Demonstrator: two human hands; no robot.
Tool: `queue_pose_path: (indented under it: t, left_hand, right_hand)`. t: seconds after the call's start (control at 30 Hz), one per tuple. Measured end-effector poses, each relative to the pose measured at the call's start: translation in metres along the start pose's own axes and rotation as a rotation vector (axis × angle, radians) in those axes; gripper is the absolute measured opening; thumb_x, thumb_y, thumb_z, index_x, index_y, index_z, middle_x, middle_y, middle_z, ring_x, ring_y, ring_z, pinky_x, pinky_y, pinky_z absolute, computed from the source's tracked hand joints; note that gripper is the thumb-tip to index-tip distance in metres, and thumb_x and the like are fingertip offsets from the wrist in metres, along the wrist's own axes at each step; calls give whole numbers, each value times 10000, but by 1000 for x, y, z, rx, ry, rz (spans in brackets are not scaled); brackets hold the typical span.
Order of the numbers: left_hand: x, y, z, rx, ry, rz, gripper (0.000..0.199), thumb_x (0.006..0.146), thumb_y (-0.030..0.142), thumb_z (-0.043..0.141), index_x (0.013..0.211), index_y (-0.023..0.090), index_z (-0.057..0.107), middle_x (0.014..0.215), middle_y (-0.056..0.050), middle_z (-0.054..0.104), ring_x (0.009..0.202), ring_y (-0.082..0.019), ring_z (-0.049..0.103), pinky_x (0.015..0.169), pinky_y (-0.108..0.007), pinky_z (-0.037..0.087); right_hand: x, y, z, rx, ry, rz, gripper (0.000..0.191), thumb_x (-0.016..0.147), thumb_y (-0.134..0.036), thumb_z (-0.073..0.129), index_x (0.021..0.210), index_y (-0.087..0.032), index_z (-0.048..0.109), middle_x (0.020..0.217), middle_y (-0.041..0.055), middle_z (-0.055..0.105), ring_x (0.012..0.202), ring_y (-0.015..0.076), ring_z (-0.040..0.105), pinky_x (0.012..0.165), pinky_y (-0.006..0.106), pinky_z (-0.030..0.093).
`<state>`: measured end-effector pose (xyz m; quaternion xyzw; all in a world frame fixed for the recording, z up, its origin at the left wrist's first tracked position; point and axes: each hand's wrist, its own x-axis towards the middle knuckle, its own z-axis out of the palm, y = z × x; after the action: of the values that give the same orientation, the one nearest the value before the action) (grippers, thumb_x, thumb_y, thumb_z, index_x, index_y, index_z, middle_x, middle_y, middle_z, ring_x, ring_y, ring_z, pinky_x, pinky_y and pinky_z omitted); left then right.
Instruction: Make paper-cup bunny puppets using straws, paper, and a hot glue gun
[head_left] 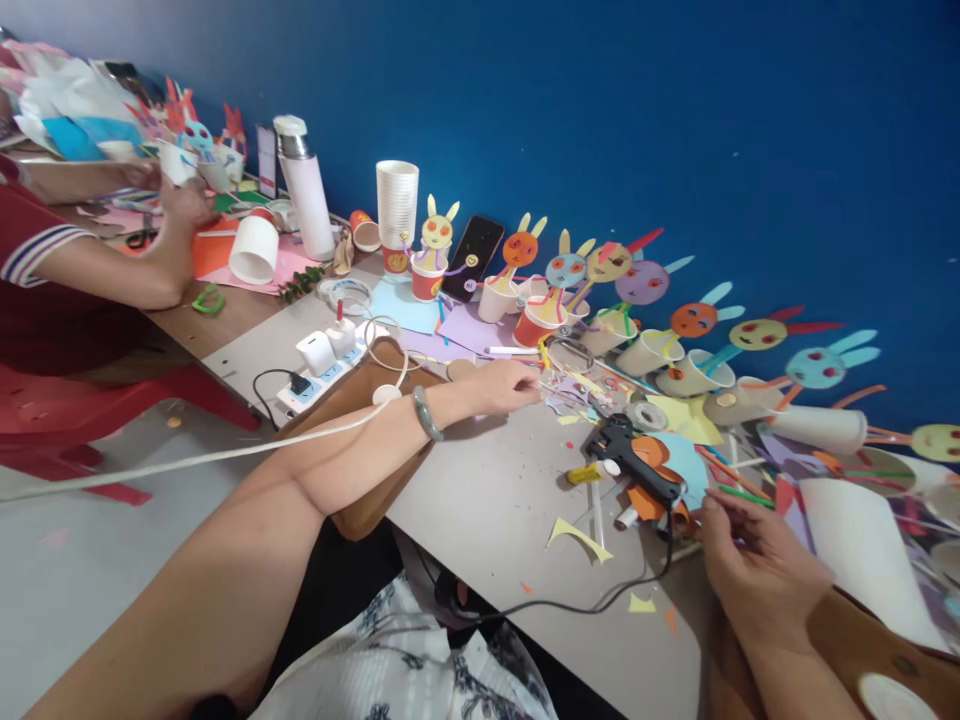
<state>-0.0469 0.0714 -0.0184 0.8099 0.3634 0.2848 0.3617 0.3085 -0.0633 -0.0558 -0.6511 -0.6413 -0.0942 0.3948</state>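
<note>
My left hand [508, 388], with a bangle [428, 414] behind its wrist, reaches over the table with its fingers curled closed. Small paper scraps [574, 392] lie by its fingertips, and whatever it pinches is too small to make out. To its right a black glue gun [634, 458] rests on its side. My right hand [765, 560] is low on the right, thumb and fingers drawn together beside orange paper pieces [651, 500]; I cannot make out what is between them. A yellow marker [592, 472] lies by the glue gun.
Paper cups with bunny-faced figures [522, 250] line the blue wall. A cup stack [397, 205], phone [476, 255] and white flask [304, 190] stand at the back. A power strip [322, 375] with cables is at left. Another person's arm [124, 265] works at far left.
</note>
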Motion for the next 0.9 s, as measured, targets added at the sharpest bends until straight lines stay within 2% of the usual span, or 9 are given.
queue_pose_path:
  t: [0.13,0.23,0.43,0.67,0.9]
  left_hand:
    - [0,4,-2,24,-45,-46,429,905,366,540,572,208,320,556,49,328,584,-112,336,614,-307,244]
    - [0,4,0,26,3,-61,430,913,374,565,589,210,335,569,51,360,594,-112,349,616,-303,258]
    - [-2,7,-1,-26,78,-85,249,857,221,606,673,203,439,683,40,508,661,-121,455,658,-279,339]
    - [-3,8,-4,13,-24,-108,159,738,88,650,683,182,535,743,12,627,725,-137,563,689,-272,402]
    - [-3,12,-6,80,-17,-94,188,708,-20,584,734,165,598,810,-15,671,784,-147,596,720,-272,438]
  right_hand:
    - [-2,4,1,13,-1,14,407,838,-505,638,946,-139,778,769,94,768,611,208,719,596,301,555]
    - [-2,5,2,2,3,1,394,838,-498,643,945,-146,783,751,83,761,610,204,714,621,307,563]
    - [-2,4,3,-6,-4,21,391,831,-489,643,957,-145,780,681,59,731,554,193,681,577,299,546]
    - [-1,4,4,7,-11,7,356,837,-470,651,955,-158,775,707,69,743,570,215,693,575,326,546]
    - [-4,6,2,13,-47,14,319,847,-449,653,965,-174,761,720,64,742,583,216,699,588,325,553]
